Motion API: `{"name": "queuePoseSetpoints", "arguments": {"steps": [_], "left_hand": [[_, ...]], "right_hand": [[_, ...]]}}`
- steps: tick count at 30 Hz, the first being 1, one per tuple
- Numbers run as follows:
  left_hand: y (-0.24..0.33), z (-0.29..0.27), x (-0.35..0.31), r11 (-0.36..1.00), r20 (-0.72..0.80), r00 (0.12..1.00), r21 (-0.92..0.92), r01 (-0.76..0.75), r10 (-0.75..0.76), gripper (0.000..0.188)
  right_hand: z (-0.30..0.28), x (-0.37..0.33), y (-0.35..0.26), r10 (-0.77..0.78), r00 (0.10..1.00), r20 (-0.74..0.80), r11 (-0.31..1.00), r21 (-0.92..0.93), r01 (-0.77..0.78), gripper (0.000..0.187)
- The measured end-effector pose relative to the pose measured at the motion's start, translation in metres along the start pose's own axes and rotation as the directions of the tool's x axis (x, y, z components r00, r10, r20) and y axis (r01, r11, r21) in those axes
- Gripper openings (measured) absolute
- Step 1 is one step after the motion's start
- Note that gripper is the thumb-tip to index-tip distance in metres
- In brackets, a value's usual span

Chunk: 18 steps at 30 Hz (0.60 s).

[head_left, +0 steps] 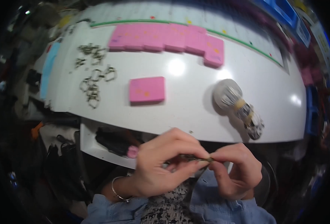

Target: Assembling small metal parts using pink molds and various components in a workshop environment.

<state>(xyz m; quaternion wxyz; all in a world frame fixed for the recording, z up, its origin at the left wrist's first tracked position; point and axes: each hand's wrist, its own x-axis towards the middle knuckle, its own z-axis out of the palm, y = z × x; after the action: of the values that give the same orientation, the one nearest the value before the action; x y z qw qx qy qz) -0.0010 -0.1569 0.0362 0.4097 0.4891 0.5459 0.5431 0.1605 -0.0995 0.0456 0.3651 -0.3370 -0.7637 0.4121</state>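
In front of the table edge, my left hand [159, 164] pinches a thin, dark brass-coloured metal piece [195, 158] between thumb and forefinger. The fingers of my right hand [239, 170] close on the piece's right tip, close against my left fingertips. Most of the piece is covered by my fingers, so its exact kind is hard to make out. Small bronze-coloured open metal frames [96, 75] lie loose in a cluster at the table's left. Beyond my hands a single pink block [147, 90] with small yellow marks rests on the white table [187, 115].
A row of pink blocks [153, 37] stands at the back along a green strip [247, 42]. To the right sits a round-based bundle wrapped in silvery material [228, 93]. Under the table's front edge, an open drawer [90, 143] holds a black item. Blue bins [284, 11] are far right.
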Motion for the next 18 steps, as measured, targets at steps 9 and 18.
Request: {"name": "queuePoseSetpoints", "arguments": {"steps": [9, 18], "left_hand": [[-0.002, -0.017, 0.009, 0.999, 0.115, 0.993, -0.047, -0.021, 0.027, 0.012], [0.004, -0.169, 0.034, 0.921, -0.514, 0.856, 0.356, 0.156, 0.054, 0.014]], "right_hand": [[0.005, -0.005, 0.004, 0.079, 0.989, 0.122, 0.975, 0.197, -0.102, 0.018], [0.011, 0.003, 0.011, 0.155, 0.984, 0.083, 0.924, 0.341, -0.174, 0.013]]}}
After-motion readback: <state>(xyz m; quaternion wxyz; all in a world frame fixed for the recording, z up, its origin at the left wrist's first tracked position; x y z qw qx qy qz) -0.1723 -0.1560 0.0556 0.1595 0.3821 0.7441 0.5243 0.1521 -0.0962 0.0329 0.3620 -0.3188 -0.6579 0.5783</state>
